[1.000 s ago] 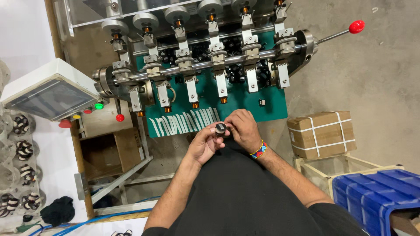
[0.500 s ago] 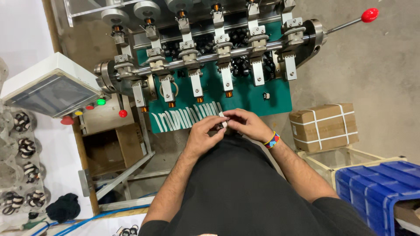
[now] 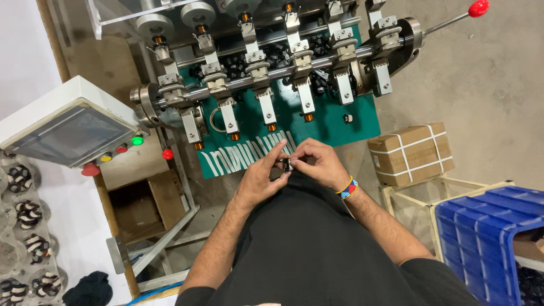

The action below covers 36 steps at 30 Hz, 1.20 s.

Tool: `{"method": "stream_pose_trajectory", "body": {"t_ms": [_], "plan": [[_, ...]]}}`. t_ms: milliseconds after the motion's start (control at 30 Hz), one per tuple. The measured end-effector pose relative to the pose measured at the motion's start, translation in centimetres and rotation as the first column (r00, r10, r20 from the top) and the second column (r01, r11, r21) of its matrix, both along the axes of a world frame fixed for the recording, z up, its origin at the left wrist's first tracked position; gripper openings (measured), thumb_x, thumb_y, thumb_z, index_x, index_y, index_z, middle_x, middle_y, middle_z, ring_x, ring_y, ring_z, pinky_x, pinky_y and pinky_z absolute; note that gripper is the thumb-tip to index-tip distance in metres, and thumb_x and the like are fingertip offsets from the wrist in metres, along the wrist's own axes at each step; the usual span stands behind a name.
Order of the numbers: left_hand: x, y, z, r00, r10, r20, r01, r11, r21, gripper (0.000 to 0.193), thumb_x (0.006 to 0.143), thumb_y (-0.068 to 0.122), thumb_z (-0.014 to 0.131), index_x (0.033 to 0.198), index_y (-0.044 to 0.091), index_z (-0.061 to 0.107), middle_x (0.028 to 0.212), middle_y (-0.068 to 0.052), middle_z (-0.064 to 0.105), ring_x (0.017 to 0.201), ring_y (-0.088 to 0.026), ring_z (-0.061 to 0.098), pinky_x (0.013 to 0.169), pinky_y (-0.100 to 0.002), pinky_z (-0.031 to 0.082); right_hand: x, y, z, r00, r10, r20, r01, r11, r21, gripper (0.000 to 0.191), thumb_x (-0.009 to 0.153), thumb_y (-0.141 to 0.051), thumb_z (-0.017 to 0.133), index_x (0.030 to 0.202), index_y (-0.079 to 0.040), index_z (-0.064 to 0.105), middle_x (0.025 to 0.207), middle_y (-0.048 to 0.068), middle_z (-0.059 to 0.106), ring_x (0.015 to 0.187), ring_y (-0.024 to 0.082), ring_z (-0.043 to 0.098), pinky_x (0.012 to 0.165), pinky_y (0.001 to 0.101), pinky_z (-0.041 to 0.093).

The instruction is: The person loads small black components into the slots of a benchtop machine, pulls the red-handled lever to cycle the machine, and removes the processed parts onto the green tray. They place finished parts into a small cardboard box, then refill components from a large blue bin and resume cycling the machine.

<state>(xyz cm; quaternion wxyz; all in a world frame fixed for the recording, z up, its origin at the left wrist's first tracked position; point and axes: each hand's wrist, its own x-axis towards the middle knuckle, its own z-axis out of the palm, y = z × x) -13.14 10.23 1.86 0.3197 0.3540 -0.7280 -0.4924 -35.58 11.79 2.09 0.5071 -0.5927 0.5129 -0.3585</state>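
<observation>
Holding: a small dark part (image 3: 287, 165) is pinched between both hands, just before the green machine (image 3: 334, 122).
Left hand (image 3: 262, 177): fingertips pressed onto the part.
Right hand (image 3: 317, 164): likewise pinching it.

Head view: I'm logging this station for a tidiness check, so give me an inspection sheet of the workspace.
Surface: green machine plate, white slats along its front edge.
Job's things: small dark part pinched between both hands; copper-wound coils under the spindle row.
Clutter: strapped cardboard box, blue crate, open carton on the floor.
Grippers: left hand and right hand meet on the part.
Cables: blue line along the floor at lower left.
Surroundings: control box with coloured buttons; red-knobbed lever; concrete floor.
</observation>
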Motion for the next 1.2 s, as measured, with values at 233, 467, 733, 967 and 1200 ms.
{"method": "stream_pose_trajectory", "body": {"t_ms": [233,467,733,967,1200], "plan": [[2.0,0.6,-0.6,0.998,-0.033,-0.054,0.031,0.999,-0.041,0.069,0.086,0.003,0.076,0.15,0.005,0.048,0.117,-0.011,0.069,0.098,-0.02,0.073,0.09,-0.033,0.06,3.2,1.0,1.0,0.96,-0.125,-0.25,0.075,0.977,-0.2,0.008,0.087,-0.011,0.075,0.09,-0.004,0.072,0.09,0.005,0.069,0.079,0.02,0.066,0.068,0.0314,0.052],[2.5,-0.2,-1.1,1.0,-0.015,-0.012,0.017,0.984,0.178,0.046,0.084,0.008,0.074,0.129,0.002,0.066,0.115,-0.009,0.071,0.075,-0.01,0.065,0.069,-0.026,0.057,5.7,1.6,1.8,0.883,-0.253,-0.394,0.091,0.918,-0.385,0.006,0.089,-0.011,0.072,0.092,-0.007,0.069,0.096,0.006,0.068,0.089,0.027,0.065,0.08,0.0409,0.048],[0.7,-0.6,-1.3,0.997,0.069,0.039,-0.077,0.959,0.272,0.042,0.079,0.013,0.079,0.12,0.006,0.072,0.102,-0.003,0.074,0.059,-0.005,0.05,0.057,-0.024,0.047,4.0,1.4,2.3,0.854,-0.238,-0.463,0.004,0.892,-0.451,0.011,0.09,-0.009,0.073,0.101,-0.007,0.07,0.097,0.006,0.065,0.091,0.028,0.063,0.079,0.0415,0.048],[-1.3,-1.0,-2.0,0.993,0.1,0.069,-0.117,0.943,0.31,0.042,0.079,0.014,0.081,0.119,0.006,0.074,0.068,0.004,0.054,0.054,-0.002,0.041,0.052,-0.022,0.04,1.1,0.7,2.7,0.862,-0.145,-0.485,-0.124,0.868,-0.48,0.019,0.089,-0.008,0.073,0.108,-0.006,0.068,0.102,0.007,0.067,0.091,0.029,0.062,0.079,0.042,0.048],[-4.1,-1.4,-2.7,0.978,0.207,-0.02,-0.171,0.853,0.493,0.036,0.083,0.013,0.083,0.117,0.005,0.075,0.062,0.013,0.04,0.056,0.002,0.032,0.051,-0.019,0.029,-2.3,1.0,3.4,0.864,-0.025,-0.504,-0.224,0.876,-0.427,0.045,0.091,-0.009,0.072,0.134,-0.007,0.064,0.113,0.009,0.068,0.101,0.028,0.066,0.085,0.0409,0.051]]}}
